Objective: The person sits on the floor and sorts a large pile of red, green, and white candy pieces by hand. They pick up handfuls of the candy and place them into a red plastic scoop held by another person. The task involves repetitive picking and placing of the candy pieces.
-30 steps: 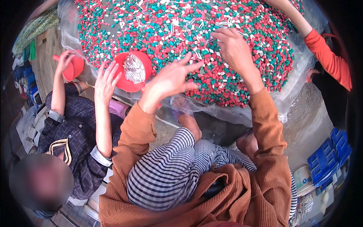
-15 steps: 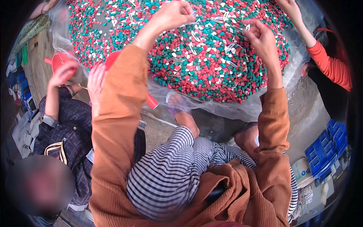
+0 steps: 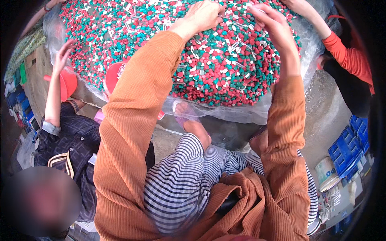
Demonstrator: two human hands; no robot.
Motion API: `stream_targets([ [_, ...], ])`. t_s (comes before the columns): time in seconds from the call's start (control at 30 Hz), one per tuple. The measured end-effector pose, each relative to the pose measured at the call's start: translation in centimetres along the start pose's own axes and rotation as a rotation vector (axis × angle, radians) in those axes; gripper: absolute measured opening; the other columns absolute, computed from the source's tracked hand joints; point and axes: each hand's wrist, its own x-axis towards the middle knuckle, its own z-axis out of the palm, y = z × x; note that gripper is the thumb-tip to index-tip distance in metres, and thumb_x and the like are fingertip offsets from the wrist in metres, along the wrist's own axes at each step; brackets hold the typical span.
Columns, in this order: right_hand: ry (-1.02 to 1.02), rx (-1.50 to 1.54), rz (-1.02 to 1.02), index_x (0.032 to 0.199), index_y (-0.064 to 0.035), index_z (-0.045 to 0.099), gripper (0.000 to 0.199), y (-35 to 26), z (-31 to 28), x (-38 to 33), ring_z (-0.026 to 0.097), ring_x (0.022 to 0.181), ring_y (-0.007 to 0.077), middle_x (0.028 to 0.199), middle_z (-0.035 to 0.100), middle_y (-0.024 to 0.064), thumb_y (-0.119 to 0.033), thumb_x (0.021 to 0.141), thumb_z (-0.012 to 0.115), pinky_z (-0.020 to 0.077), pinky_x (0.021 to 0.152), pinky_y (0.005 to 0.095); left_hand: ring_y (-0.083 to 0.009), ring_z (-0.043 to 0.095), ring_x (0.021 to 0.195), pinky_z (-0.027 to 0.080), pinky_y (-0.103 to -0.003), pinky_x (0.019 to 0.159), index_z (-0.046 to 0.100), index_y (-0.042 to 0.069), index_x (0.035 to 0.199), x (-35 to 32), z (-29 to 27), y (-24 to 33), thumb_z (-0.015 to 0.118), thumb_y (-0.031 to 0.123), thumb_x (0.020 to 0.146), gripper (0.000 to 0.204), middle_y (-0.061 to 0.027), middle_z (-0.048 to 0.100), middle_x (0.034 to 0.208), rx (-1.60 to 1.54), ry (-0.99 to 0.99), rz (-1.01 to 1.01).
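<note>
A wide heap of small red, green and white pieces lies spread before me, with thin pale strips scattered on top. Over its far middle, my left hand is closed in a pinch at the heap's surface; whatever sits between its fingertips is hidden. To the right, my right hand hovers above the pieces, thumb and fingers drawn together near a small white piece at the index fingertip. Beside my left forearm stands a red scoop with pale strips in it, partly covered by my sleeve.
Clear plastic sheeting edges the heap. A person in a dark patterned shirt sits at left, a hand raised over another red scoop. An orange-red sleeve reaches in from the right. Blue crates stand lower right.
My left hand has moved right, and both hands sit slightly farther up the view. The person at left has lifted one hand off the red scoop; their other hand has left the scoop beside my forearm.
</note>
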Motion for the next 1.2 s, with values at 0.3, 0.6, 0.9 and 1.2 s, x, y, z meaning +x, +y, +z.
stream_targets([
  [0.3,0.078,-0.758,0.009,0.104,-0.0089,0.069,0.023,-0.7,2.2,-1.5,0.057,0.063,0.0118,0.070,0.063,0.0027,-0.027,0.090,0.067,0.0457,0.060,0.0296,-0.0136,0.058,0.072,0.046,-0.027,0.069,0.071,0.004,0.085,0.4,-5.5,0.4,0.066,0.025,0.090,0.022,-0.0006,0.067,0.080,-0.841,-0.294,-0.246],
  [0.6,-0.080,0.459,0.045,0.102,-0.0042,0.061,0.023,-1.6,0.8,-3.3,0.054,0.066,0.0059,0.081,0.058,-0.0012,-0.025,0.093,0.061,0.0399,0.051,0.0206,-0.0202,0.063,0.073,0.053,-0.036,0.073,0.072,0.010,0.101,-3.2,-1.2,7.8,0.058,0.022,0.089,0.021,-0.0072,0.070,0.086,-0.359,-0.397,-0.316],
  [0.9,-0.228,-0.049,0.086,0.117,-0.0028,0.063,0.025,-2.6,-1.1,-5.6,0.058,0.063,0.0087,0.078,0.062,0.0014,-0.012,0.094,0.058,0.0470,0.055,0.0213,-0.0254,0.070,0.084,0.053,-0.040,0.075,0.074,0.012,0.092,-2.7,-5.2,4.5,0.075,0.029,0.079,0.021,-0.0121,0.070,0.077,-0.748,-0.320,-0.521],
  [1.2,0.014,-0.985,-0.102,0.090,-0.0052,0.066,0.016,0.2,3.6,-6.4,0.066,0.070,0.0311,0.074,0.067,0.0138,-0.019,0.083,0.072,0.0491,0.062,0.0413,-0.0211,0.067,0.077,0.052,-0.036,0.074,0.073,0.012,0.102,-6.1,-6.8,2.1,0.074,0.027,0.081,0.026,-0.0096,0.070,0.080,-0.125,-0.339,-0.312],
])
